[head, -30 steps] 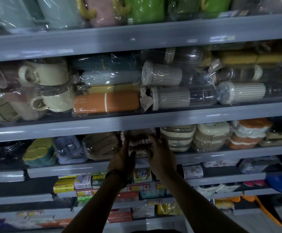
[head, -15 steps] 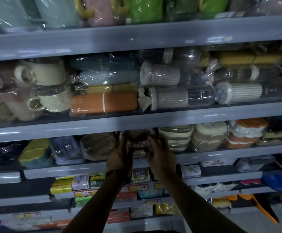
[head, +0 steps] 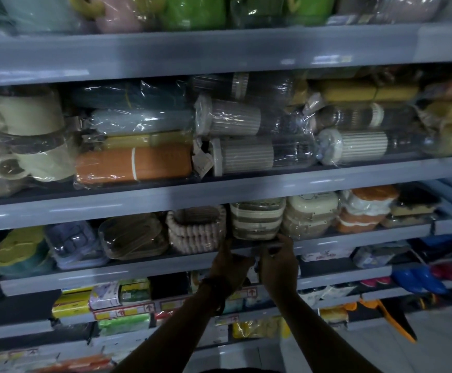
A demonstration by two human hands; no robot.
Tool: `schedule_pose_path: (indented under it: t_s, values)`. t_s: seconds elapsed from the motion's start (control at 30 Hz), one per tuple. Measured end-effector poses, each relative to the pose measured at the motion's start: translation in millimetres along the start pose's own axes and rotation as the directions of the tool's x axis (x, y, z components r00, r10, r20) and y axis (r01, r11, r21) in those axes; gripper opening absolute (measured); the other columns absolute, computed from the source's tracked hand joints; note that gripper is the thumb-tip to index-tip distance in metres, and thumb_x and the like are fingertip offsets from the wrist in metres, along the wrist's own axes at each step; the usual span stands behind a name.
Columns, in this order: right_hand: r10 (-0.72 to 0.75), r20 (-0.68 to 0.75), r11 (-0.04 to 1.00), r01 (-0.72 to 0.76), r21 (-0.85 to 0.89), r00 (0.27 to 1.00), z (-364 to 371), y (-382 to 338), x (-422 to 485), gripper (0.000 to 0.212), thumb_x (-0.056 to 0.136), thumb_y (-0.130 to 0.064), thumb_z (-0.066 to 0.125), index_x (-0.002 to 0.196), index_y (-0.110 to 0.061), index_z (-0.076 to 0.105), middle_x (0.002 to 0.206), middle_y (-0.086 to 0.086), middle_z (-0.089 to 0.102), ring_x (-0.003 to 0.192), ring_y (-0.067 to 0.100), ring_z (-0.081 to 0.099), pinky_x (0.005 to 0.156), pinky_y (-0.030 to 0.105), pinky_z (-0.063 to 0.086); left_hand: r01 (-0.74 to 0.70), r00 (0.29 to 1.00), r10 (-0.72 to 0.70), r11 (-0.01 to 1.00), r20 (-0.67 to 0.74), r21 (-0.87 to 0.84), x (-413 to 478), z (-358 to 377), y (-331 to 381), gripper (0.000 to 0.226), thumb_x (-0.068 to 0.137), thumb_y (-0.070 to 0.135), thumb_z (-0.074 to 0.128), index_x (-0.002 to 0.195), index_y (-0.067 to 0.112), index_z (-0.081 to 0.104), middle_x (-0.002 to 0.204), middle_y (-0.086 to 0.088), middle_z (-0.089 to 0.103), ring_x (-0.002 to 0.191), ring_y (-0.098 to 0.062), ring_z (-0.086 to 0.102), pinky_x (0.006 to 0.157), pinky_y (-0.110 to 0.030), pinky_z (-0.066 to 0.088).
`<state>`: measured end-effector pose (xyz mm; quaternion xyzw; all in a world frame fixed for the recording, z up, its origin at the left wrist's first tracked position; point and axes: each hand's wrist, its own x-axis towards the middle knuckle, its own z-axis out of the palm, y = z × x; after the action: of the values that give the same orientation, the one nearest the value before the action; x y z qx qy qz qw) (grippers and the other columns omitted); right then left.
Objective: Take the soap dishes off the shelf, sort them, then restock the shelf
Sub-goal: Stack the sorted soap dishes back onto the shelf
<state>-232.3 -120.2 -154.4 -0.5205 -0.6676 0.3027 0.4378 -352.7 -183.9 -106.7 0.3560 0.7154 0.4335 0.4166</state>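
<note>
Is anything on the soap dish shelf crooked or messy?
Yes, a little. The clear-lidded brown soap dish and the grey-blue soap dish left of it lean tilted, while the striped stack and cream stack further right lie flat and tidy. Nothing looks spilled or broken.

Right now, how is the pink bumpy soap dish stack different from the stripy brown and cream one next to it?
The pink bumpy soap dish stack has knobbly, beaded sides; the stripy brown-and-cream soap dish stack has smooth ones. The pink stack is one colour; the stripy stack has dark and pale bands. Both sit on the same grey shelf in clear plastic wrap.
</note>
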Motion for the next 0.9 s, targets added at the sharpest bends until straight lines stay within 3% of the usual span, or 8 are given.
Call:
schedule_pose_path:
  t_s: [0.2, 0.27, 0.37, 0.47, 0.57, 0.67, 0.77, 0.9]
  values:
    - [0.079, 0.144, 0.997, -0.082, 0.013, 0.986, -13, -2, 13, 0.043, 0.099, -0.007, 0.068, 0.14, -0.005, 0.055, 0.089, -0.014, 0.065, 0.074, -0.001, 0.067, 0.06, 0.013, 0.053, -0.032, 0.997, 0.042, 0.985, 0.06, -0.171, 21, 13, 9, 0.072, 0.093, 0.019, 0.078, 0.151, 0.03, 0.037, 0.13, -0.013, 0.065, 0.084, -0.027, 0.07, 0.05, -0.024, 0.056]
    - [0.094, 0.181, 0.994, -0.101, 0.03, 0.979, -16, -2, 18, 0.044, 0.1, -0.009, 0.066, 0.143, -0.009, 0.053, 0.092, -0.013, 0.067, 0.077, 0.007, 0.071, 0.059, 0.013, 0.053, -0.107, 0.992, 0.118, 0.97, 0.037, -0.218, 22, 21, 14, 0.062, 0.096, 0.007, 0.073, 0.136, 0.041, 0.039, 0.125, -0.012, 0.065, 0.079, -0.02, 0.067, 0.052, -0.019, 0.056]
    - [0.141, 0.211, 0.986, -0.155, 0.053, 0.967, -22, -4, 25, 0.047, 0.101, -0.007, 0.063, 0.146, -0.016, 0.052, 0.101, -0.007, 0.07, 0.074, 0.0, 0.063, 0.06, 0.008, 0.05, -0.195, 0.981, 0.185, 0.951, -0.064, -0.241, 29, 32, 13, 0.06, 0.094, -0.009, 0.068, 0.124, 0.035, 0.04, 0.12, 0.0, 0.063, 0.099, -0.009, 0.067, 0.071, -0.024, 0.062]
    - [0.17, 0.275, 0.976, -0.201, 0.089, 0.946, -23, -4, 29, 0.049, 0.102, -0.011, 0.063, 0.148, -0.021, 0.05, 0.105, -0.007, 0.071, 0.08, 0.005, 0.068, 0.063, 0.021, 0.058, -0.104, 0.995, 0.101, 0.947, -0.026, -0.304, 32, 36, 14, 0.067, 0.094, 0.002, 0.074, 0.138, 0.035, 0.035, 0.12, -0.006, 0.067, 0.105, -0.025, 0.072, 0.066, -0.03, 0.063]
    - [0.19, 0.322, 0.968, -0.232, 0.095, 0.928, -25, -5, 30, 0.051, 0.103, -0.013, 0.063, 0.15, -0.024, 0.047, 0.099, -0.021, 0.061, 0.08, 0.006, 0.069, 0.057, 0.018, 0.053, -0.027, 0.999, 0.018, 0.944, -0.03, -0.328, 30, 36, 10, 0.069, 0.095, 0.006, 0.074, 0.129, 0.043, 0.027, 0.116, -0.006, 0.065, 0.111, -0.038, 0.069, 0.053, -0.024, 0.057]
    - [0.186, 0.325, 0.971, -0.224, 0.085, 0.927, -27, -6, 30, 0.052, 0.103, -0.015, 0.063, 0.152, -0.023, 0.045, 0.098, -0.024, 0.058, 0.079, 0.004, 0.067, 0.054, 0.013, 0.051, 0.034, 0.999, -0.045, 0.951, -0.027, -0.308, 30, 40, -1, 0.08, 0.094, 0.013, 0.076, 0.135, 0.05, 0.018, 0.125, -0.016, 0.061, 0.102, -0.035, 0.069, 0.055, -0.028, 0.06]
    - [0.188, 0.34, 0.969, -0.231, 0.092, 0.922, -27, -5, 29, 0.055, 0.103, -0.016, 0.064, 0.154, -0.024, 0.043, 0.099, -0.026, 0.057, 0.08, 0.0, 0.065, 0.055, 0.012, 0.051, 0.083, 0.994, -0.101, 0.955, -0.049, -0.284, 29, 43, -4, 0.094, 0.091, 0.024, 0.08, 0.144, 0.059, 0.011, 0.134, -0.015, 0.059, 0.106, -0.033, 0.069, 0.074, -0.049, 0.067]
    - [0.226, 0.347, 0.954, -0.279, 0.111, 0.91, -29, -7, 31, 0.052, 0.102, -0.014, 0.064, 0.151, -0.023, 0.047, 0.101, -0.019, 0.064, 0.078, 0.007, 0.07, 0.054, 0.016, 0.052, 0.013, 0.994, -0.043, 0.959, -0.099, -0.282, 33, 42, 5, 0.09, 0.088, 0.019, 0.084, 0.144, 0.038, 0.016, 0.125, -0.009, 0.061, 0.098, -0.02, 0.068, 0.072, -0.03, 0.065]
